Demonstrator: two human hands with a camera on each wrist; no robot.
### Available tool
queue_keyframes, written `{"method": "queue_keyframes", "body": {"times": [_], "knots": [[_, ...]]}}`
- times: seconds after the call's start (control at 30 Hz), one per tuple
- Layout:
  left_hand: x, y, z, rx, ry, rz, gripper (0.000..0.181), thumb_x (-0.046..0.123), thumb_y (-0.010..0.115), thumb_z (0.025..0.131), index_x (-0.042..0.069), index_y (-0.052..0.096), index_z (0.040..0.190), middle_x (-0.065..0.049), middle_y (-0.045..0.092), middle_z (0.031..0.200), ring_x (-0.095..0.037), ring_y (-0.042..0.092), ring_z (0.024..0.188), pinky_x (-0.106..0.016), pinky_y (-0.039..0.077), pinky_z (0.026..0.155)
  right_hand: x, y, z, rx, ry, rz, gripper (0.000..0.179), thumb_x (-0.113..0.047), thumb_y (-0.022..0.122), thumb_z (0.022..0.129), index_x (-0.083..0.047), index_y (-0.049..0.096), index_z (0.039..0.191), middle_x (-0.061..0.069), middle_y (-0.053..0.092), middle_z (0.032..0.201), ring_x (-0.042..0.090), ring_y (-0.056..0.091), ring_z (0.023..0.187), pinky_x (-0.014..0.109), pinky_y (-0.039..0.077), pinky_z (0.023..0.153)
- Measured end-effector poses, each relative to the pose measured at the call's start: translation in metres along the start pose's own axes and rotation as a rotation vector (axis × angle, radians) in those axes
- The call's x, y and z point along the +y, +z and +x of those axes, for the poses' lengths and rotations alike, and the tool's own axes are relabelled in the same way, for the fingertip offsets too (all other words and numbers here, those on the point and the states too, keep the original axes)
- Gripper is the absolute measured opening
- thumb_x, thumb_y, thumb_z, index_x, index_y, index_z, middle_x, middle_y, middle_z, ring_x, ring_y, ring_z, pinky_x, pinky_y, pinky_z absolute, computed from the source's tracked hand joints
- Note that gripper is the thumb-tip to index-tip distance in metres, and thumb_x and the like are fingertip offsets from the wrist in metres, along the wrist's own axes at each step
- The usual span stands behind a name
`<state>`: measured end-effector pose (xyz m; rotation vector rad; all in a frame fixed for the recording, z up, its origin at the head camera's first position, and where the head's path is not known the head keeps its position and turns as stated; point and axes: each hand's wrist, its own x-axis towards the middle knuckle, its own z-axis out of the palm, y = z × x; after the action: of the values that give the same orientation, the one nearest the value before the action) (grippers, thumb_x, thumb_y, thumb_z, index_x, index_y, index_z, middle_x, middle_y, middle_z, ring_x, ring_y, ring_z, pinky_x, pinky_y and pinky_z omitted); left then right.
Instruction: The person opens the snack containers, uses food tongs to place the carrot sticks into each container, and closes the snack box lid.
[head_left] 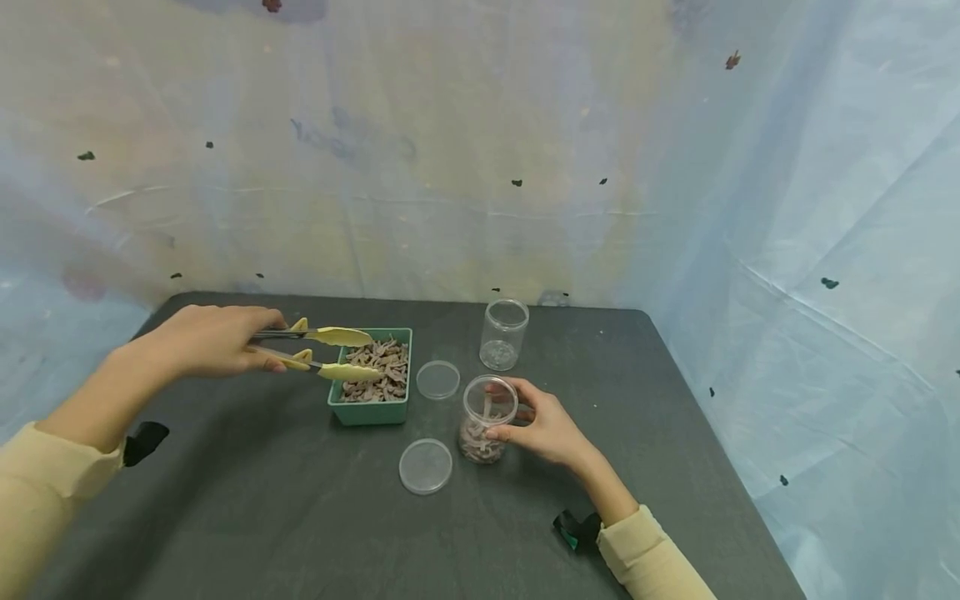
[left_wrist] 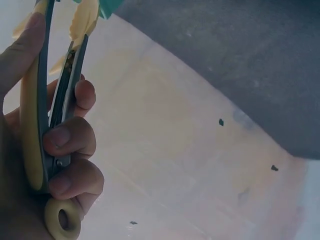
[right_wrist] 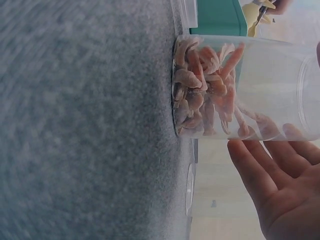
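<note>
My left hand (head_left: 213, 340) grips a pair of tongs (head_left: 351, 372) with cream-yellow tips. In the left wrist view, fingers curl round its metal and yellow handles, with a yellow ring (left_wrist: 63, 219) at the end. The tips stand apart over a green container (head_left: 371, 413) full of brownish, shrivelled strips (head_left: 386, 358); I cannot tell if they touch them. On the table, my right hand (head_left: 551, 425) holds a clear jar (right_wrist: 272, 70) upright, thumb on the near side, fingers on the far side. Similar strips (right_wrist: 200, 90) fill roughly its lower half.
Behind the held jar stands a second clear jar (head_left: 504, 333), with no strips visible inside. Two clear round lids lie flat: one lid (head_left: 438, 380) beside the green container, another lid (head_left: 426, 467) nearer me. The dark table (head_left: 322, 525) is bounded by a pale plastic sheet (head_left: 450, 167).
</note>
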<state>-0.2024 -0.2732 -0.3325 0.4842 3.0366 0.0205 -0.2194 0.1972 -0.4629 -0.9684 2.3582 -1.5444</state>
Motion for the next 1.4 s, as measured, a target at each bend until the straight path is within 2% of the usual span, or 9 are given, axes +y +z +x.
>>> {"method": "queue_keyframes", "body": {"times": [0.17, 0.4, 0.5, 0.7, 0.8, 1.0, 1.4], "knots": [[0.002, -0.007, -0.002, -0.013, 0.019, 0.009, 0.077, 0.071, 0.074, 0.083, 0.012, 0.066, 0.131, -0.004, 0.073, 0.112, -0.016, 0.068, 0.080, -0.037, 0.048, 0.056, -0.002, -0.001, 0.000, 0.005, 0.006, -0.007, 0.070, -0.014, 0.084, 0.090, -0.005, 0.050, 0.150, 0.014, 0.060, 0.144, 0.037, 0.059, 0.130, 0.053, 0.048, 0.106], [0.016, -0.017, 0.003, -0.055, 0.048, 0.055, 0.078, 0.064, 0.083, 0.078, 0.012, 0.065, 0.134, 0.001, 0.067, 0.108, -0.011, 0.060, 0.078, -0.038, 0.047, 0.058, -0.002, 0.001, 0.000, 0.005, 0.005, 0.008, 0.070, -0.011, 0.084, 0.089, -0.004, 0.050, 0.150, 0.015, 0.060, 0.145, 0.041, 0.057, 0.132, 0.051, 0.048, 0.107], [0.024, -0.016, 0.007, -0.073, 0.050, 0.074, 0.081, 0.062, 0.085, 0.077, 0.010, 0.065, 0.135, -0.004, 0.067, 0.113, -0.013, 0.060, 0.077, -0.039, 0.049, 0.059, -0.002, 0.001, 0.000, 0.003, 0.006, 0.006, 0.070, -0.011, 0.084, 0.090, -0.003, 0.050, 0.150, 0.015, 0.059, 0.145, 0.040, 0.057, 0.132, 0.052, 0.048, 0.107], [0.035, -0.011, 0.012, -0.080, 0.010, 0.129, 0.081, 0.055, 0.088, 0.077, 0.005, 0.064, 0.136, -0.019, 0.067, 0.129, -0.029, 0.070, 0.089, -0.046, 0.055, 0.064, 0.000, 0.001, 0.001, -0.001, -0.007, 0.002, 0.069, -0.013, 0.083, 0.091, -0.002, 0.049, 0.150, 0.016, 0.059, 0.146, 0.040, 0.057, 0.131, 0.056, 0.047, 0.107], [0.038, -0.009, 0.013, -0.082, 0.000, 0.147, 0.079, 0.054, 0.089, 0.077, 0.006, 0.065, 0.135, -0.020, 0.067, 0.129, -0.027, 0.069, 0.084, -0.044, 0.055, 0.062, 0.000, 0.001, 0.001, 0.002, -0.012, 0.002, 0.069, -0.013, 0.083, 0.091, -0.002, 0.050, 0.150, 0.017, 0.059, 0.146, 0.041, 0.057, 0.131, 0.057, 0.047, 0.106], [0.038, -0.007, 0.011, -0.087, 0.019, 0.132, 0.064, 0.050, 0.088, 0.080, 0.011, 0.067, 0.126, -0.007, 0.073, 0.111, -0.016, 0.055, 0.062, -0.035, 0.047, 0.052, 0.002, 0.002, 0.000, 0.003, -0.005, 0.003, 0.068, -0.013, 0.083, 0.092, -0.002, 0.049, 0.150, 0.017, 0.059, 0.145, 0.041, 0.057, 0.131, 0.055, 0.048, 0.106], [0.035, 0.001, 0.006, -0.037, 0.087, 0.135, 0.035, 0.046, 0.082, 0.088, 0.021, 0.064, 0.104, 0.007, 0.065, 0.086, -0.014, 0.046, 0.057, -0.032, 0.037, 0.048, 0.000, 0.002, 0.000, 0.014, 0.002, -0.011, 0.070, -0.013, 0.084, 0.090, -0.004, 0.050, 0.150, 0.014, 0.060, 0.145, 0.038, 0.059, 0.130, 0.055, 0.049, 0.105]]}}
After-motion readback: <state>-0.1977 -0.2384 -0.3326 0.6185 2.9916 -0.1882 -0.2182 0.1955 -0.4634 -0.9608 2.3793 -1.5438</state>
